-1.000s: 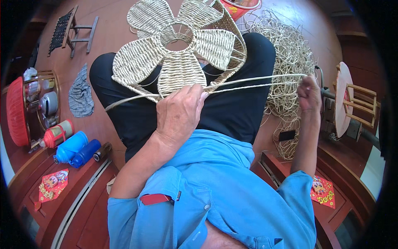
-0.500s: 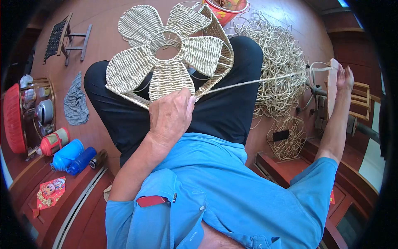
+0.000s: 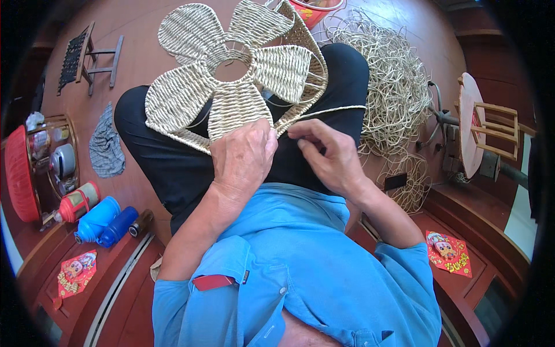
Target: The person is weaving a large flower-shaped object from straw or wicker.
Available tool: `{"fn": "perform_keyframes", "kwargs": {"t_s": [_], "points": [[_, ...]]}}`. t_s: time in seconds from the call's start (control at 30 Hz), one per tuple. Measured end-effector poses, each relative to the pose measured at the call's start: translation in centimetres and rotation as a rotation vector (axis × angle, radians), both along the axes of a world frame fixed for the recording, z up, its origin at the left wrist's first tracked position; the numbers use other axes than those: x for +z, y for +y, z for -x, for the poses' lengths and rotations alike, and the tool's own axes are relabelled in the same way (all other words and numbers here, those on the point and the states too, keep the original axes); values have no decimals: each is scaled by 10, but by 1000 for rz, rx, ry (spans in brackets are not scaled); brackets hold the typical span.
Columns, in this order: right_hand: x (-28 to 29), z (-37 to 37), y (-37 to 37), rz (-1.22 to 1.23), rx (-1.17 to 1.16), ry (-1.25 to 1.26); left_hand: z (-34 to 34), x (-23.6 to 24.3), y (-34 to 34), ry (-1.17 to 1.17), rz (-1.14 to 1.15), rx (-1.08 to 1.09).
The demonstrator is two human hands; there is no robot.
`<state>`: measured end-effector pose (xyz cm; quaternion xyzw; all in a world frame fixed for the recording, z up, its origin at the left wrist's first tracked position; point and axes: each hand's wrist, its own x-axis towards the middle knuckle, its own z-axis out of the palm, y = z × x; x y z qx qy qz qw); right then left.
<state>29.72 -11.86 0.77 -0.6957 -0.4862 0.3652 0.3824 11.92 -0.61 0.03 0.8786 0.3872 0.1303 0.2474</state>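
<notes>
A flower-shaped woven piece of twisted straw cord [image 3: 234,107] lies across my lap. It has broad petals around a round hole, with a woven wall at its far right side. My left hand [image 3: 245,153] is closed on its near edge, at the bottom petal; the fingertips are hidden. Close by on the right, my right hand [image 3: 332,153] has its fingers curled, the thumb apart from the forefinger and nothing visible between them. A length of cord [image 3: 332,110] runs from the piece's near right edge over my right knee, just beyond that hand.
A big heap of loose cord [image 3: 393,87] lies right of my knee, with a smaller coil and dark flat object [image 3: 395,182] nearer. A round-topped stand [image 3: 471,127] is far right. Flasks [image 3: 98,218], a grey cloth [image 3: 106,141] and a stool [image 3: 87,58] are left.
My right hand has come in from the far right, where it pulled the cord taut, to beside my left hand. The cord now lies slack over my knee. My left hand keeps its grip.
</notes>
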Motion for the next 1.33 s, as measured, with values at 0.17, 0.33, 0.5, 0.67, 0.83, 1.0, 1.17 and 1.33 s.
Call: {"fn": "perform_keyframes", "kwargs": {"t_s": [0.17, 0.33, 0.5, 0.67, 0.83, 1.0, 1.17, 1.33], "points": [[0, 4, 15, -103, 138, -289, 2, -6, -2, -5, -13, 8], [14, 6, 28, -62, 223, -290, 0, -9, -3, -20, -19, 23], [14, 9, 36, 25, 294, -377, 0, -12, -5, -38, -14, 30], [11, 10, 39, 86, 334, -402, 1, -13, -5, -56, -11, 35], [10, 13, 33, 20, 229, -289, 0, -13, -6, -77, -18, 34], [12, 10, 37, 105, 212, -156, 2, -13, -7, -91, -28, 33], [7, 3, 48, 175, 240, -33, 6, -13, -9, -78, -13, 43], [7, -6, 60, 384, 223, 257, 16, -13, -8, -188, 44, 35]]}}
